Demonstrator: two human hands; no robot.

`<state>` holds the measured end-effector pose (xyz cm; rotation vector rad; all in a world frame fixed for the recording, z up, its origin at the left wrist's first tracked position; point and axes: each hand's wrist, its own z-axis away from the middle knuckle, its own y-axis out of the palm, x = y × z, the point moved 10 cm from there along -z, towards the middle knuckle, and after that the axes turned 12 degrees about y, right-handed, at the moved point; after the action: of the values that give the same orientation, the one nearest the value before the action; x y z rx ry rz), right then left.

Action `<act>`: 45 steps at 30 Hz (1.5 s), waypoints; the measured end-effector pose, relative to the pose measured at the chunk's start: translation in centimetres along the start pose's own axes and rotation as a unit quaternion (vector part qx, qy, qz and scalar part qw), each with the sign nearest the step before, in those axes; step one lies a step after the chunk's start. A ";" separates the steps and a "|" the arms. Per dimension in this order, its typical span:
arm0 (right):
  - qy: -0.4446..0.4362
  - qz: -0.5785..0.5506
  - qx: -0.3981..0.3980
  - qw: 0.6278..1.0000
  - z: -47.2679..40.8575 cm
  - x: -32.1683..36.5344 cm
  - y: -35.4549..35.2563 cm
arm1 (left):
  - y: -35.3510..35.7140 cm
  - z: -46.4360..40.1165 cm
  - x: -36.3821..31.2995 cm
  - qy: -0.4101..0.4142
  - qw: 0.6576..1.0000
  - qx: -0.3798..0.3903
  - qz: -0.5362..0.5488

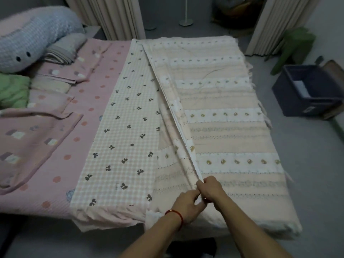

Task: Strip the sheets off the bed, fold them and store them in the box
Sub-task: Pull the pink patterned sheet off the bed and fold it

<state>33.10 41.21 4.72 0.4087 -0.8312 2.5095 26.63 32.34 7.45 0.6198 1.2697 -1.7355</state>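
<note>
A cream striped quilt [223, 131] lies folded over on the right half of the bed, its checked underside with small dark bows [122, 131] turned up to the left. A pink dotted sheet [89, 116] covers the mattress beneath. My left hand [186, 207], with a red string at the wrist, and my right hand [210, 189] meet at the near end of the quilt's folded edge. Both pinch that edge, fingers curled on the cloth. A dark blue box [305, 97] stands open on the floor at the right.
Pink pillows [33, 146], a green cushion [13, 90], a blue plush toy [33, 38] and folded grey cloth [63, 51] crowd the bed's left side. Curtains [111, 15] hang behind. A green stool [294, 47] stands near the box on grey floor.
</note>
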 end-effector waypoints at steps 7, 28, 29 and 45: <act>0.079 0.097 -0.052 0.991 -1.9 -8.7 -7.0 | 10.3 -3.1 -3.5 0.020 0.983 0.166 0.072; 0.046 0.229 0.121 0.965 -12.2 -27.4 -23.6 | 18.3 -6.4 -7.2 -0.263 0.940 -0.123 0.179; 0.034 0.185 0.113 0.976 -12.0 -26.1 -25.2 | 17.6 -8.2 -8.6 -0.235 0.949 -0.142 0.155; -0.163 -0.207 0.094 0.960 -17.7 -12.4 -56.7 | 14.3 -34.9 -39.5 -0.032 0.926 -0.369 0.070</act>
<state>70.31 88.33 13.27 0.9744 -0.5480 2.1598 55.04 77.40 19.31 0.1959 1.6467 -1.0262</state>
